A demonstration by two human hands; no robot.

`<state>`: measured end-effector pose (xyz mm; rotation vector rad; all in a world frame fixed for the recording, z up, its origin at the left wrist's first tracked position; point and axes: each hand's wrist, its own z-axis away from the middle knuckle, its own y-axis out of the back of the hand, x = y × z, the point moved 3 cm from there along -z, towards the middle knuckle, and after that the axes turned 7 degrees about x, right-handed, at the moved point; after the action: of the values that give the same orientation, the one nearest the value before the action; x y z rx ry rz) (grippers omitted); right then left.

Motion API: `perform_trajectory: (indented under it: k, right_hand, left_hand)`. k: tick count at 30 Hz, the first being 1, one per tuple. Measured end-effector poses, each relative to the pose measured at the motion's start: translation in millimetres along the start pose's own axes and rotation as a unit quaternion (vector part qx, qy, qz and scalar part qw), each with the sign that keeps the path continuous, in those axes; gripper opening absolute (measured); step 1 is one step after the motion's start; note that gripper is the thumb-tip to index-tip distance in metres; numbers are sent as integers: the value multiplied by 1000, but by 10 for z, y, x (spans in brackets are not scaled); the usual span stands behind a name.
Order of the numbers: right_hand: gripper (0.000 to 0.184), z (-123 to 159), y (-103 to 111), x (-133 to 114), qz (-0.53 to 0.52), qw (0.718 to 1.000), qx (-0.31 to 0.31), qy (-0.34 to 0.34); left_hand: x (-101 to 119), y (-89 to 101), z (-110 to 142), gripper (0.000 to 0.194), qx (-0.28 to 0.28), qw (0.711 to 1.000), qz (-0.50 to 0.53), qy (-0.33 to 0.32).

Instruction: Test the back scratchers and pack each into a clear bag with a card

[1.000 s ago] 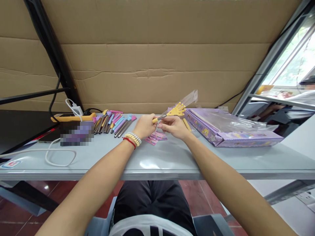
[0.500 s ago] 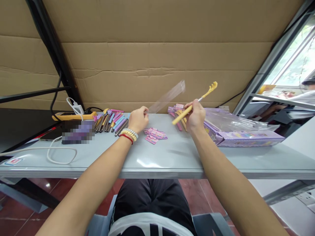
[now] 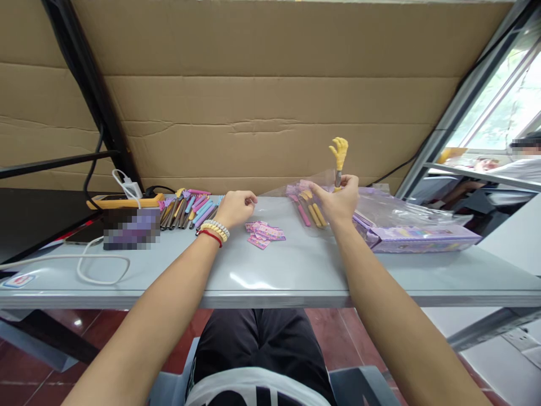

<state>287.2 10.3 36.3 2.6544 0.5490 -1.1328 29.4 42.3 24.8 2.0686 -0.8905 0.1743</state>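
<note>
My left hand (image 3: 237, 207) is closed, its fingertips at the near end of a long clear plastic sleeve (image 3: 279, 190) that slants toward my right hand. In my right hand (image 3: 340, 200) is a yellow back scratcher (image 3: 339, 151), upright, with its hand-shaped head above my fingers and a short metal neck below the head. My palm hides its handle. The sleeve's far end lies beside my right fingers. Just left of that hand, pink and yellow back scratchers (image 3: 318, 214) lie on the table in clear wrapping. Small pink printed cards (image 3: 266, 231) lie between my hands.
A pile of coloured and dark sticks (image 3: 186, 210) lies left of my left hand. A purple box (image 3: 422, 239) with clear plastic bags (image 3: 412, 208) stands at right. At left are a phone (image 3: 84, 230), a yellow-cased device (image 3: 127, 201) and a white cable (image 3: 103, 280). Cardboard (image 3: 262, 96) closes the back.
My right hand has turned the back scratcher from slanted to upright. The clear sleeve has swung lower and to the right, toward that hand. My left hand stays nearly in place.
</note>
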Motion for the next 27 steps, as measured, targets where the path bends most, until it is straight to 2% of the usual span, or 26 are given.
perform_trajectory:
  k: [3, 5, 7, 9, 12, 15, 16, 18, 21, 24, 25, 27]
  right_hand:
    - [40, -26, -20, 52, -9, 1000, -18, -18]
    - [31, -52, -31, 92, -9, 999, -16, -35]
    - [20, -65, -49, 121, -23, 997, -24, -70]
    - [12, -48, -83, 131, -80, 986, -58, -138]
    - [13, 25, -134, 102, -213, 935, -100, -264]
    - [17, 88, -156, 52, -306, 879, -99, -353]
    - [17, 101, -158, 38, -324, 863, -95, -375]
    - [16, 119, -158, 17, -348, 837, -91, -411]
    - [16, 143, -162, -26, -388, 800, -112, -445]
    - [17, 179, -168, -86, -430, 767, -147, -453]
    - [17, 193, -169, -105, -438, 760, -156, -453]
    - [16, 224, -172, -139, -445, 753, -177, -451]
  left_hand:
    - [-4, 8, -7, 23, 6, 999, -33, -9]
    - [-16, 28, -13, 20, 39, 997, -68, -8]
    - [-35, 73, -11, 20, 113, 988, -105, 8]
    - [-49, 124, 7, 27, 202, 971, -124, 31]
    - [-29, 156, 39, 32, 271, 956, -108, 40]
    - [57, 155, 59, 14, 283, 956, -71, 2]
    - [93, 144, 61, 10, 273, 960, -55, -19]
    - [160, 96, 59, 20, 216, 974, -17, -61]
    - [224, -58, 78, 41, 49, 992, 36, -109]
    - [242, -221, 149, 52, -109, 986, 77, -104]
    - [244, -259, 174, 54, -143, 981, 92, -92]
    - [248, -295, 205, 54, -164, 976, 132, -58]
